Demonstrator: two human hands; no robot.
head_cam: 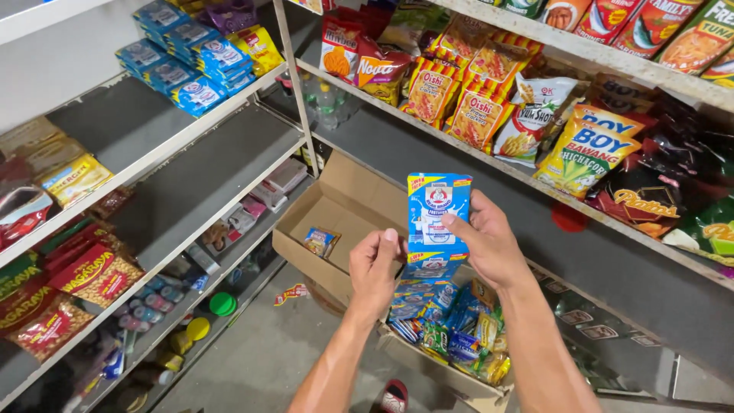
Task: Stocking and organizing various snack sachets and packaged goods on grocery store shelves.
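I hold a blue and white carton [436,211] upright in front of me, above two cardboard boxes. My right hand [489,243] grips its right side with the thumb across the front. A second blue carton [430,264] sits right beneath it, partly hidden by my fingers. My left hand [375,268] pinches the lower left corner of the cartons with closed fingers. A stack of similar blue cartons [189,53] stands on the upper left shelf.
An open cardboard box [344,200] on the floor holds one small packet [321,242]. A nearer box [447,325] is full of small sachets. Snack bags [535,115] fill the right shelf. Red bags [92,271] and small jars crowd the left shelves.
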